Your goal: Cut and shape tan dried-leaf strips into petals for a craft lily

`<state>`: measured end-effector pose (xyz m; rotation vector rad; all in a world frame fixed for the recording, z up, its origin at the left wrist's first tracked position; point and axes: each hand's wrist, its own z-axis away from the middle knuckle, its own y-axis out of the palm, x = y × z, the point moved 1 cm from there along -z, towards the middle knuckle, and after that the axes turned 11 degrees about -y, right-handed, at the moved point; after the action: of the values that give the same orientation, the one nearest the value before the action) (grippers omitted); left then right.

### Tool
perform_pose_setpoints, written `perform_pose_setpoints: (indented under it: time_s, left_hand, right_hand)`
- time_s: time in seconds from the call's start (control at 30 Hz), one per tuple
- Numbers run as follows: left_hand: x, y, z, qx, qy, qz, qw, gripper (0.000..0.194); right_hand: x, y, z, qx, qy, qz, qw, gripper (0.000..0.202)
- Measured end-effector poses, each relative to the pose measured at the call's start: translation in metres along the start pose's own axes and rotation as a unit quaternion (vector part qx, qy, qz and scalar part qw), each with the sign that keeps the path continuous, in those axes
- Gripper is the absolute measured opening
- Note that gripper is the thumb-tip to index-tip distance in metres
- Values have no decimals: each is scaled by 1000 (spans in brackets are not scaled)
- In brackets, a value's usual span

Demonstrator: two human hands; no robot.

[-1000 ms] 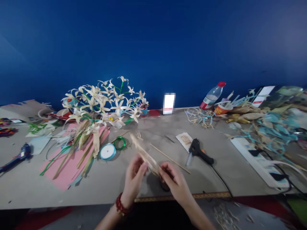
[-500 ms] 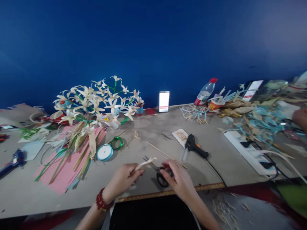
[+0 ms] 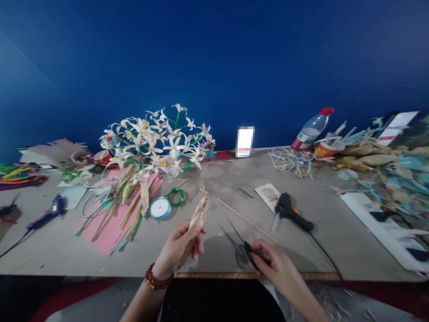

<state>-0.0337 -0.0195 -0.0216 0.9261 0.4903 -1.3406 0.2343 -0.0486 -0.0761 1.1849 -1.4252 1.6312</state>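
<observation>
My left hand [image 3: 186, 243], with a red bead bracelet at the wrist, is closed round a pale dried husk piece [image 3: 200, 213] that points up and away from me. To its right, my right hand [image 3: 270, 259] grips the dark handles of the scissors [image 3: 248, 250] near the table's front edge. The scissor blades point up and left, apart from the husk. A thin wooden stick [image 3: 246, 220] lies on the table just beyond the scissors.
A black glue gun [image 3: 291, 212] and its cord lie right of the stick. White husk flowers [image 3: 150, 138] stand at the back left, behind pink paper [image 3: 103, 232] and a ribbon spool [image 3: 160, 208]. A white power strip [image 3: 378, 232] and a bottle [image 3: 310, 129] are on the right.
The husk piece in my left hand has turned upright. My right hand and the scissors have drawn away from it to the right. The whole view has shifted left.
</observation>
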Motion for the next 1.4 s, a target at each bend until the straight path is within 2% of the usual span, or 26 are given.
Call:
perform_pose_setpoints:
  time_s: [0.07, 0.1, 0.23, 0.33, 0.47, 0.6, 0.83, 0.97, 1.13, 1.4]
  left_hand:
    - [-2, -2, 5, 20, 8, -10, 1000, 42]
    - [-2, -4, 8, 27, 12, -15, 999, 41]
    - [-1, -16, 23, 13, 28, -19, 999, 40]
    - [2, -31, 39, -12, 39, -23, 999, 39]
    - [10, -49, 65, -38, 23, -38, 998, 36]
    - [24, -61, 86, -68, 21, -35, 997, 32]
    - [34, -66, 105, -92, 12, -13, 996, 29]
    - [36, -74, 118, -72, -29, -3, 997, 32]
    - [50, -89, 138, -49, -86, 25, 995, 40]
    - [62, -96, 149, -28, -104, 44, 993, 35]
  right_hand:
    - [7, 8, -2, 34, 27, -146, 988, 22]
    - [11, 14, -4, 53, 31, -180, 982, 23]
    - [34, 44, -18, 170, 10, -116, 979, 20]
    - [51, 66, -31, 261, -18, -76, 962, 19]
    - [71, 94, -43, 315, -46, -127, 939, 19]
    - [78, 118, -43, 386, -43, -154, 909, 19]
    - [76, 132, -38, 424, -45, -149, 892, 23]
    - [74, 135, -40, 438, -60, -136, 886, 30]
    - [72, 141, -41, 487, -65, -106, 864, 34]
    - [69, 150, -38, 508, -70, -99, 853, 27]
